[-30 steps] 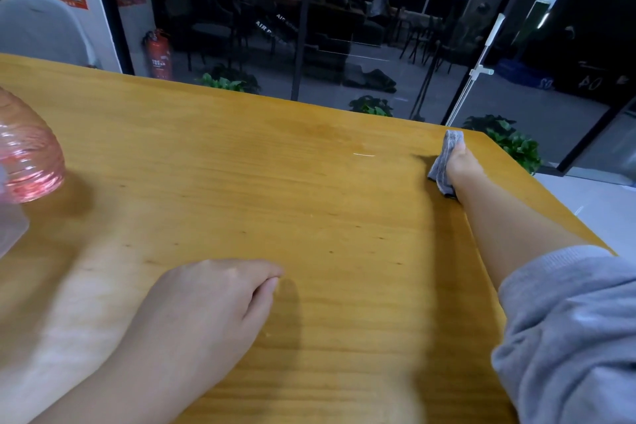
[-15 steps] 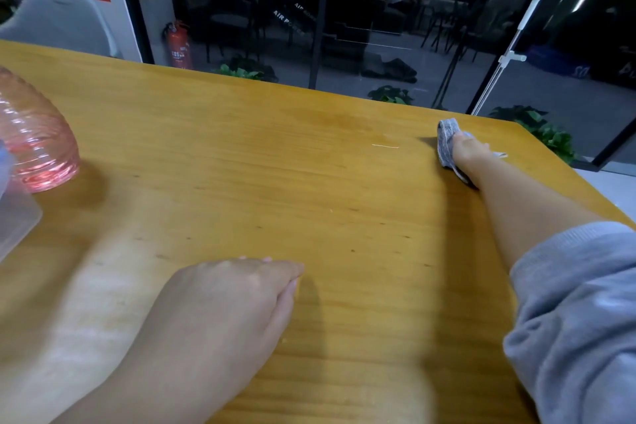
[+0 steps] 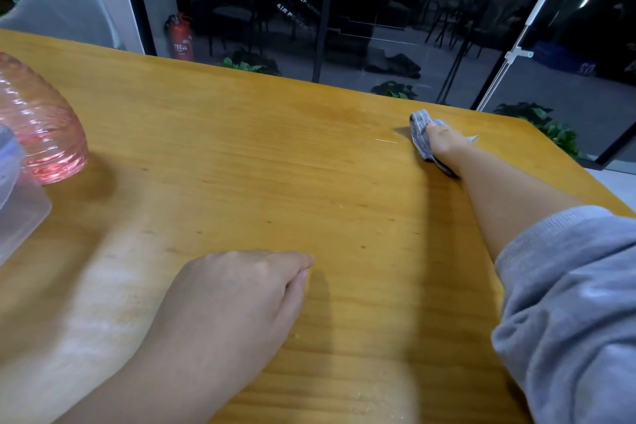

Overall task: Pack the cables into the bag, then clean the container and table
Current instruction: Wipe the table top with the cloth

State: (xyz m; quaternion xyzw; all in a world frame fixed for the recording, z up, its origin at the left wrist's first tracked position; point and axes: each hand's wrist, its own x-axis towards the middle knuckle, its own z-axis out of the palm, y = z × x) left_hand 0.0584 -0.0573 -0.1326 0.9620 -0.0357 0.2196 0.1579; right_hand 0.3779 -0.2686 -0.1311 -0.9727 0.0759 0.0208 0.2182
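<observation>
My right hand point(image 3: 444, 144) is stretched out to the far right part of the wooden table point(image 3: 261, 175). It grips a crumpled grey cloth point(image 3: 420, 135) and presses it on the tabletop near the far edge. My left hand point(image 3: 241, 299) rests palm down on the near middle of the table, fingers relaxed and holding nothing. A clear plastic container point(image 3: 20, 217) shows partly at the left edge. No cables or bag can be made out.
A pink ribbed transparent item point(image 3: 44, 134) stands at the left, just behind the container. A thin pale streak point(image 3: 386, 140) lies on the wood left of the cloth. Glass walls, plants and a fire extinguisher point(image 3: 179, 36) lie beyond the far edge.
My right hand has slid the cloth leftward along the far part of the table, closer to the pale streak. My left hand stays where it was.
</observation>
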